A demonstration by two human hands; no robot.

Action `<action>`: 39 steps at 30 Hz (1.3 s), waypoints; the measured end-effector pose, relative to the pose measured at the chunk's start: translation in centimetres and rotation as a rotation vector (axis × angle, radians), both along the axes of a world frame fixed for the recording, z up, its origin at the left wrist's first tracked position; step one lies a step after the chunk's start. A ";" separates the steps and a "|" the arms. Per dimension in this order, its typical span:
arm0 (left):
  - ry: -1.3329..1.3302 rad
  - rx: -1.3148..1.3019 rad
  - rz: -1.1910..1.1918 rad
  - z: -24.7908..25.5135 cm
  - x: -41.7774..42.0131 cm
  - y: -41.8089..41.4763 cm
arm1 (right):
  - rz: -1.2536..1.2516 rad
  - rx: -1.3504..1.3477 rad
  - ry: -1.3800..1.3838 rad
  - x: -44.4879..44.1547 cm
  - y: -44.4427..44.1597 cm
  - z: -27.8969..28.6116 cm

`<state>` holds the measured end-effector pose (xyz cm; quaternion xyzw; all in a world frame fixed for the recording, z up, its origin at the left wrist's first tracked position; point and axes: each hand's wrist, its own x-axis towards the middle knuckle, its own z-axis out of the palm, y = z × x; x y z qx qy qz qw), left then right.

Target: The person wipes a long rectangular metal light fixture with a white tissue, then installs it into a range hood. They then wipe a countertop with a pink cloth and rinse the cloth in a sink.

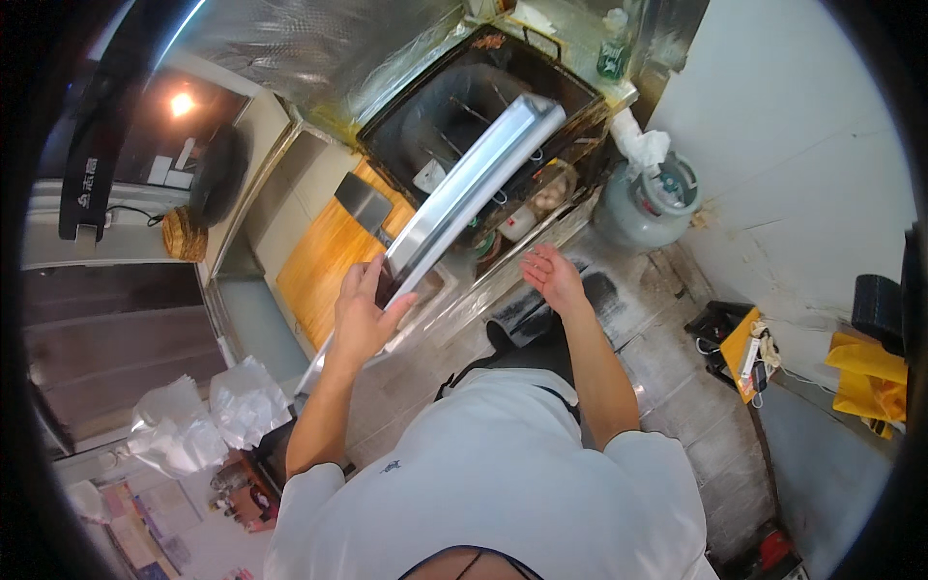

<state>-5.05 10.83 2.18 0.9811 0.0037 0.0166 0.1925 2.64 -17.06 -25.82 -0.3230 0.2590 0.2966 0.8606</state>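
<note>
My left hand (pixel 364 313) holds the near end of a long, shiny metal panel or tray (pixel 471 192), which is tilted and reaches across the front of a dark metal griddle-like pan (pixel 435 109). The fingers lie on one side of it and the thumb on the other. My right hand (pixel 552 279) is off the metal piece, with its fingers spread and nothing in it. Beyond my left hand, a cleaver (pixel 364 202) lies on a wooden cutting board (pixel 326 261). Part of the pan is hidden behind the metal piece.
A gas cylinder (pixel 641 210) stands on the floor right of the counter, with white tissue or cloth (pixel 645 147) above it. A green bottle (pixel 612 61) is at the back right. Eggs (pixel 552 194) sit under the pan. Plastic bags (pixel 177 428) hang at left; a black and yellow box (pixel 738 348) is at right.
</note>
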 end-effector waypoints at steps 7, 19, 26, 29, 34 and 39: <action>-0.211 0.139 -0.134 -1.5 0.2 0.7 | -0.173 0.330 -0.323 6.5 -0.8 18.2; -0.388 0.013 -0.151 -0.8 1.5 4.9 | -0.280 -0.039 -0.580 6.8 1.6 22.0; -0.390 0.003 -0.186 0.1 3.1 6.2 | -0.366 -0.124 -0.580 8.0 0.9 22.5; -0.361 -0.026 -0.184 0.3 4.0 6.6 | -0.382 0.055 -0.595 9.2 -0.1 25.1; -0.308 -0.066 -0.208 2.0 6.7 6.4 | -0.353 0.254 -0.632 14.0 0.1 27.3; -0.251 -0.091 -0.147 3.4 11.3 4.1 | -0.490 0.488 -0.545 22.3 1.2 28.0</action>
